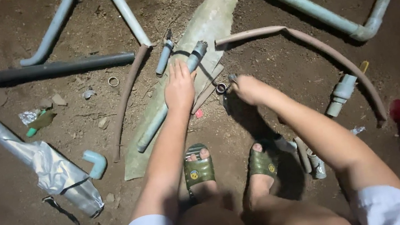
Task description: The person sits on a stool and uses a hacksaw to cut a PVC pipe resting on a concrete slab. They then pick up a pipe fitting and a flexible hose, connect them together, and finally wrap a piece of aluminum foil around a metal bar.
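Two bare hands are working over dirt floor: I am pressing my left hand (178,86), fingers flat, on a grey pipe (167,107) lying across a board (211,17). My right hand (245,89) is curling beside a small ring (221,88); its grip I cannot tell. The pipe may roll sideways. No containers are showing.

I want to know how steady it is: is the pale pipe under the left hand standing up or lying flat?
Lying flat. The pale pipe rests lengthwise along the board on the dirt, left hand on it.
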